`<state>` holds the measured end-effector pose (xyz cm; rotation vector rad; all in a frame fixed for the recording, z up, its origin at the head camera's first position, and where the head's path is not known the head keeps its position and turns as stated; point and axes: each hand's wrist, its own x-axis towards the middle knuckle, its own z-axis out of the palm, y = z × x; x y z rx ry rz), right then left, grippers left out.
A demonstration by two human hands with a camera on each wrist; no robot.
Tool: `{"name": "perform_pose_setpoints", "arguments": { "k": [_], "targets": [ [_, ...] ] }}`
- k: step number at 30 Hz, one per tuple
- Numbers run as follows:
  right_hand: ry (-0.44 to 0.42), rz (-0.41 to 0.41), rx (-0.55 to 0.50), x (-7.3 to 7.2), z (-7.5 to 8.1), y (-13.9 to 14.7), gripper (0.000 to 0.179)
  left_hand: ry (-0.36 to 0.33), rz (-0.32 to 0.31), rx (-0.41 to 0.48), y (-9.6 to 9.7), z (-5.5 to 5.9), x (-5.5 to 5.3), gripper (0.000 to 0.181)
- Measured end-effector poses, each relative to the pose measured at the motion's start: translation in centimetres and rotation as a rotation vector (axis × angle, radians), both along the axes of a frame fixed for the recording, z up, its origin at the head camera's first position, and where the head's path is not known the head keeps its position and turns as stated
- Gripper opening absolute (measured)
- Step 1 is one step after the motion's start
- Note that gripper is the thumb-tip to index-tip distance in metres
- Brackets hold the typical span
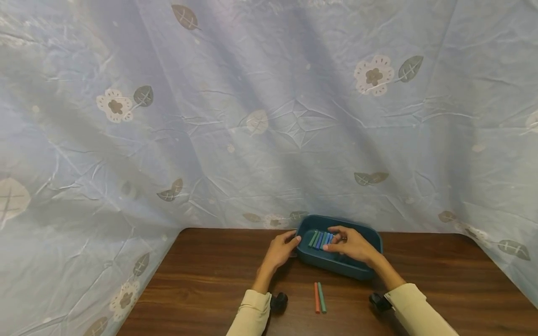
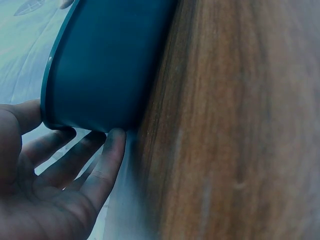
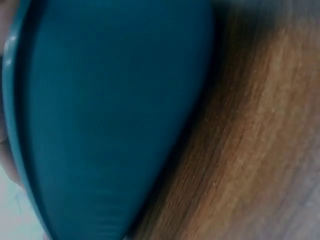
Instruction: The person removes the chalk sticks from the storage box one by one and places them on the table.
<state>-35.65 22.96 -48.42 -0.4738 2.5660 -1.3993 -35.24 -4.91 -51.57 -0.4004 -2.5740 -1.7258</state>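
A dark teal plastic tub (image 1: 336, 267) stands at the back of the table. Inside it, several slim sticks, green and blue (image 1: 318, 240), lie side by side. My left hand (image 1: 279, 249) holds the tub's left end, thumb at the rim and fingertips against the outer wall, as the left wrist view shows. Over the tub is my right hand (image 1: 353, 243), its bent fingers and thumb at the right-hand blue sticks. Whether it pinches one is hidden. In the right wrist view the tub's wall (image 3: 110, 110) covers most of that hand.
Closer to me on the brown wooden table (image 1: 210, 280) lie an orange stick (image 1: 317, 297) and a green stick (image 1: 322, 297), side by side. A pale floral sheet (image 1: 269, 140) hangs behind the table, close to the tub's back. Both wrists carry black mounts (image 1: 279, 302).
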Motion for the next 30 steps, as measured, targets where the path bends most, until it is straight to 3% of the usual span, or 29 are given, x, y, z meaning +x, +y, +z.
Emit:
{"name": "perform_pose_setpoints", "arguments": {
  "k": [8, 20, 30],
  "targets": [
    [-0.034, 0.02, -0.025, -1.0, -0.7, -0.1, 0.088, -0.04, -0.024, 0.066, 0.0, -0.1, 0.1, 0.05],
    [-0.061, 0.012, 0.026, -1.9, -1.3, -0.1, 0.091, -0.015, -0.017, 0.022, 0.0, 0.0, 0.0, 0.051],
    [0.017, -0.013, 0.185, -2.7, -1.8, -0.7, 0.092, -0.027, -0.025, 0.038, -0.1, -0.1, -0.1, 0.051]
  ]
}}
